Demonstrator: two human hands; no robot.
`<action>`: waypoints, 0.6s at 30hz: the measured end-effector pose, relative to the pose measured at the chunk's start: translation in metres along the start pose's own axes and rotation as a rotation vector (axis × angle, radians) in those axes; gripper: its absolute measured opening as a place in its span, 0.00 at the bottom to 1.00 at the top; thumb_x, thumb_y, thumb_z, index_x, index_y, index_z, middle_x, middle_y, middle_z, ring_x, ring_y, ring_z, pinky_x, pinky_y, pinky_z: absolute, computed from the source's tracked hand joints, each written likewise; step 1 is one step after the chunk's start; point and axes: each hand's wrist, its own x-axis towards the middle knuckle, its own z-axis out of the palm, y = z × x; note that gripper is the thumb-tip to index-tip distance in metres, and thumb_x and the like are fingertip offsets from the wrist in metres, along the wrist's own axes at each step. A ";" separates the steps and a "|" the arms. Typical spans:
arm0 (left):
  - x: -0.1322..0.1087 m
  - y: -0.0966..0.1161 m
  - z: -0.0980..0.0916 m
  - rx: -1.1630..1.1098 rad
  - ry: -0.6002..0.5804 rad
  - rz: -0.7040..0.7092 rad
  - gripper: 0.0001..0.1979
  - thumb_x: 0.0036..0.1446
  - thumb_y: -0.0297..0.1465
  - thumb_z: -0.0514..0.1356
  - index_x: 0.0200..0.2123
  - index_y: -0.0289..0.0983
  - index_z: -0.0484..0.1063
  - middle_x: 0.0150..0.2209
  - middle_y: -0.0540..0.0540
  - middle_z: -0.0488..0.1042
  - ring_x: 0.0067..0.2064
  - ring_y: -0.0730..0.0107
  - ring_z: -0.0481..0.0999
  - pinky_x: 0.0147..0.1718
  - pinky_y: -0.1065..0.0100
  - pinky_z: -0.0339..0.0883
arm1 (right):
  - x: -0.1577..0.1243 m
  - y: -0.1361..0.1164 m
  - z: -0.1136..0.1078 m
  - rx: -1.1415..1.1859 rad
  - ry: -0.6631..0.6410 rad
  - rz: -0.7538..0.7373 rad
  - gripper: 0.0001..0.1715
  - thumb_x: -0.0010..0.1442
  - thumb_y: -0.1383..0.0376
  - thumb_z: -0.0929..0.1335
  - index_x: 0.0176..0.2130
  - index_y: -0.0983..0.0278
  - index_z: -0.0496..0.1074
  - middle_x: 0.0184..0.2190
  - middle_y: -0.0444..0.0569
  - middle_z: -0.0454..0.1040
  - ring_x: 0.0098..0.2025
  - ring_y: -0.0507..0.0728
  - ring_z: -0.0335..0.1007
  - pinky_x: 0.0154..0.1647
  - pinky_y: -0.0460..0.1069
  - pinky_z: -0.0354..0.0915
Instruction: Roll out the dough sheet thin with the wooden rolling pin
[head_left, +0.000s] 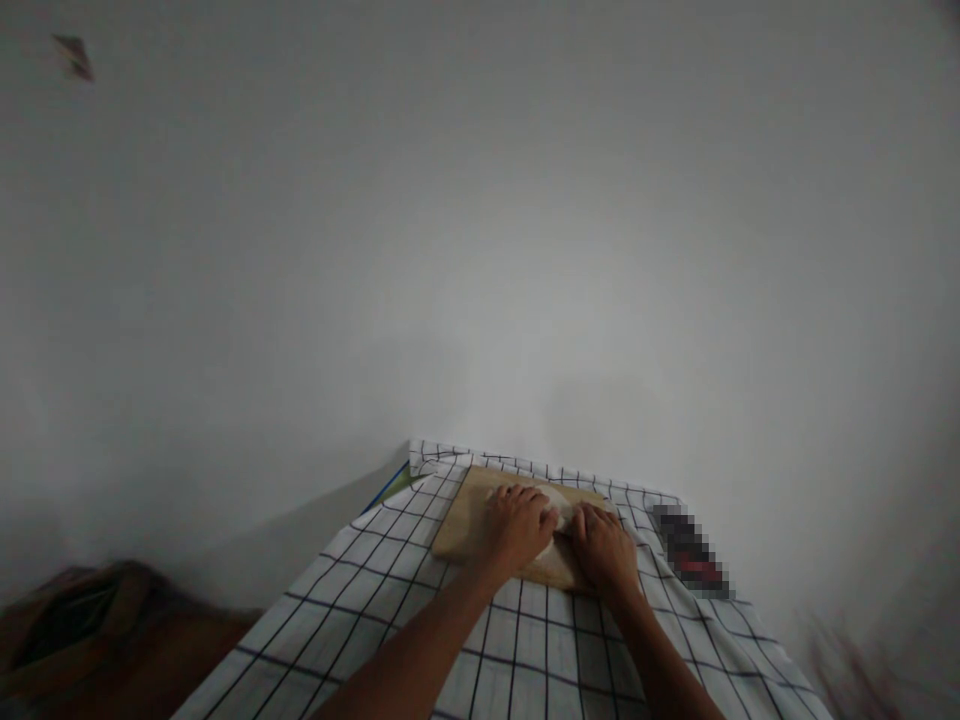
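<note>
- A pale lump of dough (556, 508) sits near the middle of a wooden cutting board (465, 520), partly hidden by the hands on top of it.
- The left hand (519, 528) grips the dough's left side, its fingers (517, 497) close together and curled over the lump.
- The right hand (604, 552) presses against the dough's right side, its fingers (589, 520) also together and clamped on the lump. The two hands nearly meet over it.
- A white cloth with a dark grid (360, 610) lies under the cutting board and spreads past it on every visible side.
- A pixelated dark object (690, 550) lies on the cloth to the right of the cutting board, near its edge.
- A brown object (112, 630), too blurred to identify, sits well left of the cutting board, beyond the cloth.
- A plain white wall (480, 250) rises beyond the cutting board.
</note>
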 end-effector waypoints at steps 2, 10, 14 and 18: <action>0.000 0.000 -0.001 0.003 -0.001 0.008 0.12 0.66 0.38 0.55 0.43 0.43 0.78 0.46 0.45 0.80 0.51 0.58 0.73 0.55 0.55 0.59 | 0.001 0.000 0.000 0.008 -0.008 0.001 0.20 0.71 0.55 0.60 0.50 0.60 0.74 0.54 0.57 0.75 0.57 0.62 0.70 0.53 0.52 0.64; 0.001 -0.001 0.005 -0.003 0.027 0.000 0.12 0.66 0.38 0.56 0.43 0.43 0.78 0.46 0.45 0.80 0.50 0.57 0.73 0.54 0.54 0.59 | 0.003 0.004 0.007 0.018 0.014 0.004 0.20 0.70 0.56 0.60 0.50 0.62 0.74 0.54 0.57 0.76 0.56 0.62 0.70 0.55 0.52 0.62; 0.000 0.000 0.004 -0.007 0.020 -0.002 0.12 0.66 0.38 0.56 0.42 0.44 0.78 0.47 0.46 0.80 0.50 0.58 0.73 0.54 0.54 0.59 | 0.004 0.006 0.011 0.027 0.020 0.015 0.21 0.71 0.58 0.57 0.49 0.61 0.75 0.54 0.55 0.76 0.57 0.60 0.69 0.55 0.52 0.62; 0.000 0.000 0.004 -0.006 0.022 -0.010 0.11 0.66 0.38 0.56 0.43 0.44 0.78 0.47 0.46 0.80 0.51 0.57 0.73 0.54 0.54 0.59 | 0.005 0.007 0.015 0.038 0.032 0.013 0.23 0.72 0.60 0.55 0.49 0.61 0.75 0.53 0.54 0.76 0.57 0.59 0.69 0.56 0.51 0.61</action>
